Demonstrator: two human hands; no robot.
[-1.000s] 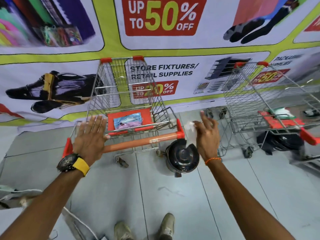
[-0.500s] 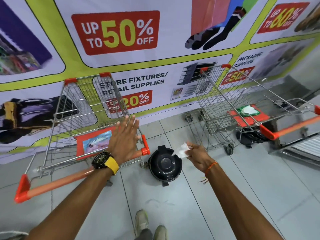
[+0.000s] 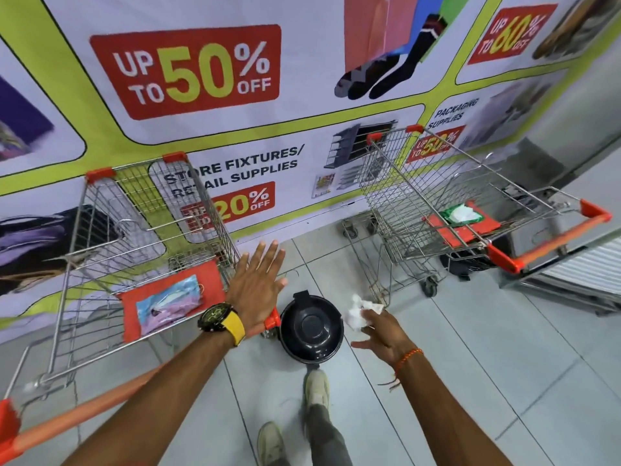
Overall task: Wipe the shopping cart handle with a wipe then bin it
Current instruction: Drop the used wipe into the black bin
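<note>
The left shopping cart has an orange handle running from the lower left up toward the centre. My left hand lies flat and open over the handle's right end, fingers spread. A crumpled white wipe is pinched in the fingers of my right hand, just right of a black round bin with its lid closed on the floor. One of my feet rests at the bin's pedal.
A second cart with an orange handle stands at the right, holding a green wipes pack. A pastel packet lies on the left cart's red seat flap. A printed sale banner covers the wall behind. Grey floor tiles lie below.
My right hand has carried the wipe lower and closer to the bin's right edge. My left hand slid to the handle's right end, and a foot has stepped up to the bin.
</note>
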